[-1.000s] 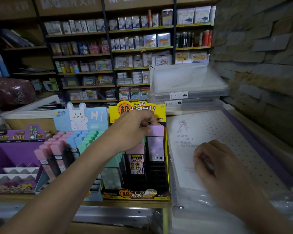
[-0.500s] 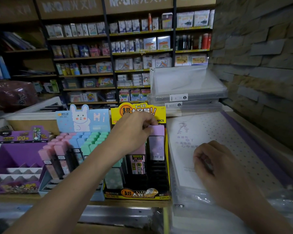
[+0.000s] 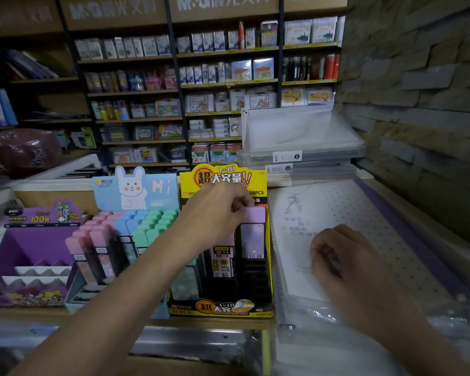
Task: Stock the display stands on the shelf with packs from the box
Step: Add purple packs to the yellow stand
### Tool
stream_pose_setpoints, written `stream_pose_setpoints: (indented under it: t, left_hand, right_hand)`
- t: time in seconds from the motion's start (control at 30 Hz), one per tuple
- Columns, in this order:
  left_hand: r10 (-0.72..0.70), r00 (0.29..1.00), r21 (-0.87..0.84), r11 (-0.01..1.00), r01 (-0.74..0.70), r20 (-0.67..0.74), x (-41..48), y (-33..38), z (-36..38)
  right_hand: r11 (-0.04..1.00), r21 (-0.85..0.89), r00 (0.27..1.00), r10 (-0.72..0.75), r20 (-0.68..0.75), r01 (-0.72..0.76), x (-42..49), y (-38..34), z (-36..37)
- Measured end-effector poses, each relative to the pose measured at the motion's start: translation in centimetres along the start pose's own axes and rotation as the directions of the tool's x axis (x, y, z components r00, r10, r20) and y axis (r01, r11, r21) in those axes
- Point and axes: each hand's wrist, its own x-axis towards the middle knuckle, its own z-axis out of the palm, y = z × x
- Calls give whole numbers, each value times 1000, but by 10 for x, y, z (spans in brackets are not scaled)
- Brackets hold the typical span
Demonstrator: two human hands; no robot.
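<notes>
Fingers [image 3: 239, 202] of the left hand [image 3: 215, 213] are pinching the top of a lilac pack [image 3: 253, 234], so this grip is closing on the pack's cap. The lilac pack is standing upright in the back row of the yellow display stand [image 3: 223, 180], at the 3 o'clock side of that stand, just beside other packs [image 3: 223, 256] with dark labels. At 9 o'clock from the yellow display stand, a rabbit stand [image 3: 136, 188] is holding rows of pink, blue and green pastel packs [image 3: 136, 229], and a purple stand [image 3: 38, 240] is sitting further out at 9 o'clock. The right hand [image 3: 345, 261] is resting at 3 o'clock on a wrapped notebook [image 3: 337, 207], its fingers curling under; whether this grip is holding anything I cannot tell. Clear cases [image 3: 301, 147] are lying stacked at 12 o'clock from the notebook.
</notes>
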Motion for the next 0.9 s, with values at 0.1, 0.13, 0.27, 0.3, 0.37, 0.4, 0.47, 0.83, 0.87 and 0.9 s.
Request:
stream_pose_setpoints:
  t: [0.1,0.13,0.27,0.3,0.37,0.4,0.47,0.83,0.87,0.9]
  left_hand:
    - [19,999,39,999,-17,-41,-2,1,3]
    - [30,998,68,997,-26,-48,-2,2,3]
    - [14,999,126,992,-8,-44,-2,2,3]
    - [10,999,132,991,-4,-45,-1,2,4]
    - [5,999,136,991,1,-42,-1,2,4]
    - [0,999,133,991,5,-36,-1,3,4]
    - [-11,1000,113,993,13,-19,0,2,3]
    - [38,999,54,998,-37,-32,-10,4,-7]
    - [42,997,31,999,-40,-69,-14,4,-11]
    - [46,993,-1,999,-46,-109,-20,4,-16]
  right_hand:
    - [1000,10,1000,-2,-9,2,0,-1,0]
    - [1000,12,1000,-5,-9,5,0,0,0]
    - [1000,-3,1000,-8,-10,8,-1,0,0]
    - [1000,-5,1000,-10,-10,10,-1,0,0]
    - [1000,-6,1000,-10,-11,10,0,0,0]
    - [1000,-6,1000,-10,-12,10,0,0,0]
    - [1000,-5,1000,-10,-11,10,0,0,0]
    - [1000,8,1000,20,-14,-20,0,1,-1]
    - [1000,6,1000,26,-13,-26,0,0,-3]
    - [1000,3,999,30,-19,-30,1,-1,-5]
